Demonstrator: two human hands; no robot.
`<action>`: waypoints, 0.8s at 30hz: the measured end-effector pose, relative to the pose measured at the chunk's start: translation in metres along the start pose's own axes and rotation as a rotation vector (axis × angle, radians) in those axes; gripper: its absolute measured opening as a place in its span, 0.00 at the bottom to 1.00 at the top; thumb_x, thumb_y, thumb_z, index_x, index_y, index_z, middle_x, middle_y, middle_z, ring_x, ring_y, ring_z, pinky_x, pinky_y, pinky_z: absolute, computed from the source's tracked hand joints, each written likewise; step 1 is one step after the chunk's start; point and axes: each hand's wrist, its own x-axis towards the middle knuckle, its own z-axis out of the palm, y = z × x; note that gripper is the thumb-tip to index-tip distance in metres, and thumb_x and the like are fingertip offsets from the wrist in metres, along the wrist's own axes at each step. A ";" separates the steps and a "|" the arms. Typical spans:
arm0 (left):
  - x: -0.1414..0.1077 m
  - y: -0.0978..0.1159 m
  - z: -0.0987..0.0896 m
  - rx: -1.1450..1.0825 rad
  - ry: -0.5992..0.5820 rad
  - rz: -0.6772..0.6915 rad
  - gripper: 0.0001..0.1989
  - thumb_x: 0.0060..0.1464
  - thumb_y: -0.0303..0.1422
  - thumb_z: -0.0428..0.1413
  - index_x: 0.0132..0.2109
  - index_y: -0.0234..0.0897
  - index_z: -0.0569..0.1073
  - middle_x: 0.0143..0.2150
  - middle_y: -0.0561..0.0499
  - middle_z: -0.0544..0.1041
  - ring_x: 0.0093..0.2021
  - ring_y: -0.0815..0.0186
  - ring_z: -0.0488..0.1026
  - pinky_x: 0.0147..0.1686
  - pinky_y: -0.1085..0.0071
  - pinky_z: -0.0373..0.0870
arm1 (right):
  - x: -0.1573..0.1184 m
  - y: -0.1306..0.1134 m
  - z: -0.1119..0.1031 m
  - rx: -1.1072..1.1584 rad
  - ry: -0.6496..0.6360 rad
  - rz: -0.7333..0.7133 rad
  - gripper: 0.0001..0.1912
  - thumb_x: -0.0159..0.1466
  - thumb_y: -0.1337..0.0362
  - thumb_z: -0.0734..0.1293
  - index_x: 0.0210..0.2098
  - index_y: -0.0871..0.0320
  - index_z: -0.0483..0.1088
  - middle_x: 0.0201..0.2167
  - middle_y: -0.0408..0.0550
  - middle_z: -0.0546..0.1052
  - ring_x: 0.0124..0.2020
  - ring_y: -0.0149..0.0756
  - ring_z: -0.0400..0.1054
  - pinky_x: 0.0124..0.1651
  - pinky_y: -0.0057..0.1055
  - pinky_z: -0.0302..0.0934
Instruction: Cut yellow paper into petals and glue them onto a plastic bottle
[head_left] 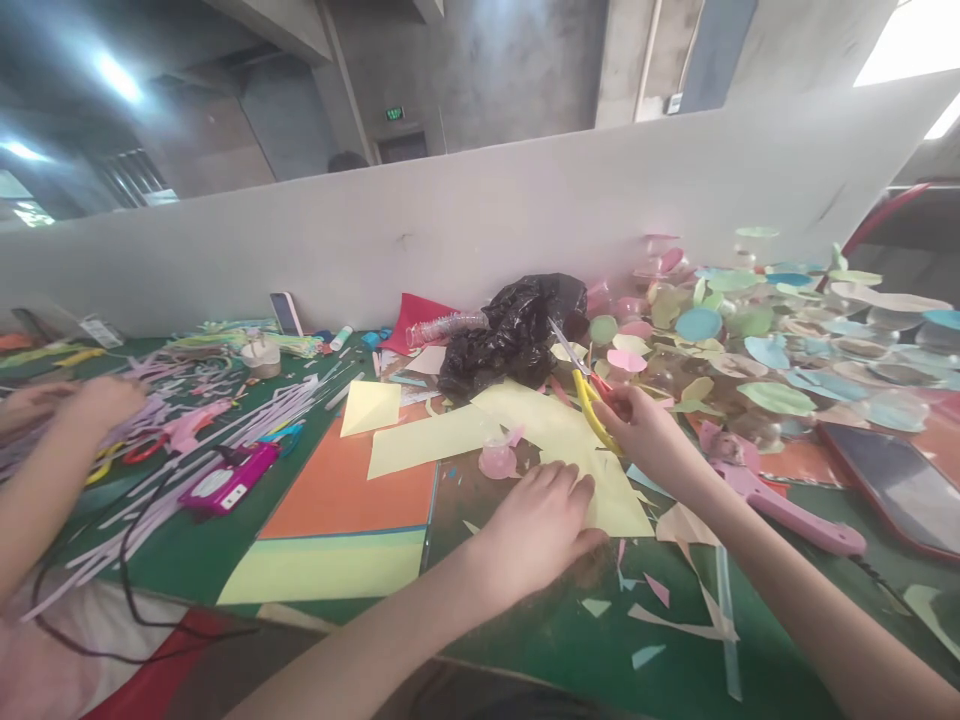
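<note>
My right hand (651, 442) grips a pair of scissors (592, 412) with yellow and red handles. Their metal blades point up and away, toward a crumpled black plastic bag (517, 335). Palm down, my left hand (534, 522) rests at the near edge of a pale yellow sheet of paper (619, 495), fingers slightly bent and thumb apart. Just beyond its knuckles stands a small clear plastic cup with pink paper (498, 458). More yellow paper (427, 440) lies to the left, partly over an orange sheet (337, 490). Paper scraps (596, 607) are scattered near my hands.
Many clear cups topped with coloured paper discs (750, 330) crowd the back right. A pink glue gun (787, 515) and a phone (900, 480) lie at right. At left are a magenta power box (229, 485), pale strips (255, 430) and another person's hands (97, 405). A low wall (337, 235) stands behind.
</note>
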 end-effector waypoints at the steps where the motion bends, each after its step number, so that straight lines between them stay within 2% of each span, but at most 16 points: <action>1: 0.002 0.001 0.004 0.023 -0.017 -0.005 0.19 0.62 0.41 0.54 0.52 0.29 0.70 0.48 0.39 0.76 0.52 0.51 0.73 0.49 0.58 0.72 | 0.000 -0.001 -0.001 0.008 0.009 -0.001 0.18 0.62 0.46 0.63 0.34 0.57 0.66 0.26 0.44 0.70 0.25 0.33 0.59 0.28 0.30 0.52; 7: 0.004 0.007 0.017 0.171 0.015 0.050 0.10 0.64 0.33 0.52 0.46 0.31 0.71 0.40 0.43 0.75 0.43 0.56 0.74 0.43 0.61 0.72 | 0.000 -0.004 -0.005 0.085 0.021 0.011 0.20 0.61 0.47 0.63 0.37 0.59 0.67 0.29 0.48 0.73 0.26 0.34 0.62 0.27 0.30 0.54; 9: 0.003 0.007 0.016 0.198 0.025 0.067 0.06 0.62 0.29 0.54 0.45 0.32 0.70 0.39 0.45 0.75 0.42 0.58 0.74 0.43 0.62 0.72 | 0.000 -0.002 -0.004 0.117 0.021 0.013 0.21 0.61 0.47 0.62 0.38 0.59 0.68 0.29 0.48 0.73 0.27 0.35 0.62 0.28 0.30 0.55; 11: 0.003 0.006 0.012 0.215 0.049 0.084 0.07 0.58 0.24 0.55 0.44 0.31 0.70 0.39 0.46 0.75 0.42 0.59 0.75 0.43 0.63 0.72 | 0.001 0.000 -0.003 0.146 0.022 0.015 0.21 0.60 0.46 0.63 0.37 0.59 0.68 0.28 0.46 0.73 0.26 0.34 0.61 0.27 0.30 0.55; 14: 0.002 0.006 0.005 0.256 0.177 0.115 0.10 0.57 0.19 0.52 0.45 0.30 0.71 0.41 0.45 0.75 0.45 0.60 0.75 0.46 0.64 0.73 | 0.002 0.001 -0.004 0.214 0.012 0.037 0.20 0.59 0.46 0.63 0.36 0.58 0.68 0.24 0.43 0.70 0.23 0.32 0.59 0.25 0.29 0.52; 18: -0.009 0.011 -0.007 0.297 0.437 0.183 0.09 0.62 0.22 0.50 0.46 0.31 0.73 0.46 0.44 0.77 0.52 0.59 0.74 0.56 0.61 0.70 | 0.002 -0.001 -0.008 0.268 0.015 0.101 0.19 0.58 0.48 0.64 0.37 0.59 0.68 0.24 0.44 0.71 0.22 0.32 0.60 0.24 0.29 0.52; 21: -0.029 0.015 -0.021 0.281 0.584 0.211 0.09 0.61 0.25 0.54 0.47 0.31 0.74 0.50 0.45 0.78 0.58 0.55 0.71 0.60 0.58 0.68 | 0.002 -0.001 -0.011 0.243 0.030 0.125 0.20 0.58 0.48 0.64 0.38 0.59 0.69 0.26 0.46 0.73 0.24 0.34 0.63 0.25 0.29 0.55; 24: -0.055 0.010 -0.041 0.235 0.663 0.187 0.10 0.60 0.26 0.55 0.49 0.31 0.74 0.51 0.45 0.79 0.60 0.55 0.69 0.61 0.58 0.69 | 0.002 0.000 -0.011 0.233 0.046 0.106 0.21 0.58 0.47 0.65 0.38 0.60 0.70 0.25 0.47 0.73 0.24 0.34 0.63 0.24 0.29 0.54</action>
